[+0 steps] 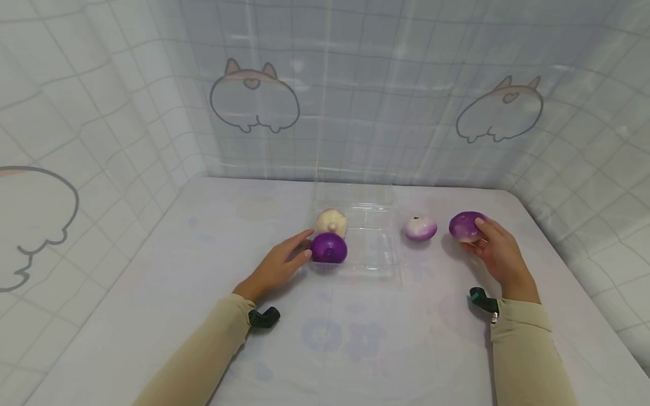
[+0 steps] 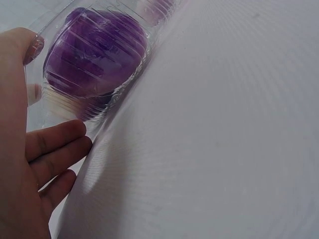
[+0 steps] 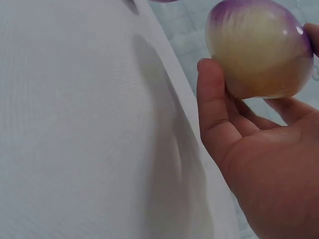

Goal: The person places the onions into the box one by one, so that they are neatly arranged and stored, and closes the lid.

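A person's right hand [image 1: 500, 252] is curling its thumb and fingers around a purple-and-cream onion [image 1: 466, 226], gripping it just above the cloth-covered table [image 1: 152, 316] near the table's right edge; the right wrist view is showing the onion's pale underside cradled between thumb and fingertips. The left hand [image 1: 276, 266] is resting with loosely straightened fingers against the left wall of a clear plastic clamshell box [image 1: 373, 256], which is sitting at the middle of the table toward its far edge; the thumb is pressing on the box's rim in the left wrist view, and the hand is gripping nothing. Inside the box, at its near left corner, a deep purple onion [image 1: 329, 248] is lying right against the wall the fingers are touching, and a whitish onion [image 1: 332, 221] is sitting just behind it, the two touching. Between the box and the gripped onion, a fourth onion [image 1: 420, 228], purple fading to white, is lying on the table, apart from both. Beige sleeves are covering both forearms, each carrying a small dark wrist camera.
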`<state>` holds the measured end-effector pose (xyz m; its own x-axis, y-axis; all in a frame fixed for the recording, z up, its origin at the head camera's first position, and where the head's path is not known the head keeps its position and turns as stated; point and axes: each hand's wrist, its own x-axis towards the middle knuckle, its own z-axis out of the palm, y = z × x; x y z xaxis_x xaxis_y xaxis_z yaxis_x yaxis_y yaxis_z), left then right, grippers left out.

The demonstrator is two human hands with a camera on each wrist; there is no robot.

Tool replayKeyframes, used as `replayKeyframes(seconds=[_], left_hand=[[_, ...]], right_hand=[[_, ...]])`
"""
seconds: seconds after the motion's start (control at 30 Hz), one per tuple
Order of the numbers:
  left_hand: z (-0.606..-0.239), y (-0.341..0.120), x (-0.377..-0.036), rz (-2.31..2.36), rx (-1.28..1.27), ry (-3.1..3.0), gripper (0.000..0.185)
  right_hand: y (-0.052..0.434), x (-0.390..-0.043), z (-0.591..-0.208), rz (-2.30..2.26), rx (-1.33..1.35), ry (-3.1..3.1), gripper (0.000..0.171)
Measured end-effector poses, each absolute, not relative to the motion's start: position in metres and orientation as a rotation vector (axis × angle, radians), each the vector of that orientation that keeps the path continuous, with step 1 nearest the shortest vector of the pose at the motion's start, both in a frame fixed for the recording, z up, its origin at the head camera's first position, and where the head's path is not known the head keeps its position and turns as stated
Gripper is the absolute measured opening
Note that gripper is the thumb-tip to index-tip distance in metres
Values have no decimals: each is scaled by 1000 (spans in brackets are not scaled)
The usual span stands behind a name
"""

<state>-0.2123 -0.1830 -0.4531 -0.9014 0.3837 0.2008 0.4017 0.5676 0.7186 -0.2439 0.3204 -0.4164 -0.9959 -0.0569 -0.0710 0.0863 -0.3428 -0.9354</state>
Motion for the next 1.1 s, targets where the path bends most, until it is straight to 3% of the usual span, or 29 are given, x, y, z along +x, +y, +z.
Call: replayKeyframes(seconds=[0.17,0.27,0.4,0.63,0.87,1.1], left_hand=[[-453,-183,-212,-1276,-696,-2754,57],[-453,-183,-212,-1277,-702,-2749,57],[-453,-183,-212,-1273,-707,-2744,57],[-453,-183,-212,-1261,-701,-2750,57],[-454,-184,-213,-1256,-709,-2749,58],[-454,-184,-213,-1266,-717,-2751,58]], right_hand=[[318,-245,-418,-2523,-39,1707,34],[318,-246,-419,-2523,-79,1694,20],[317,-247,-418,-2504,-88,1721,22],[313,-249,-416,-2439,-133,1780,50],[308,-249,-415,-2463,-268,1709,31],[306,-249,-415,-2473,-247,1711,31]])
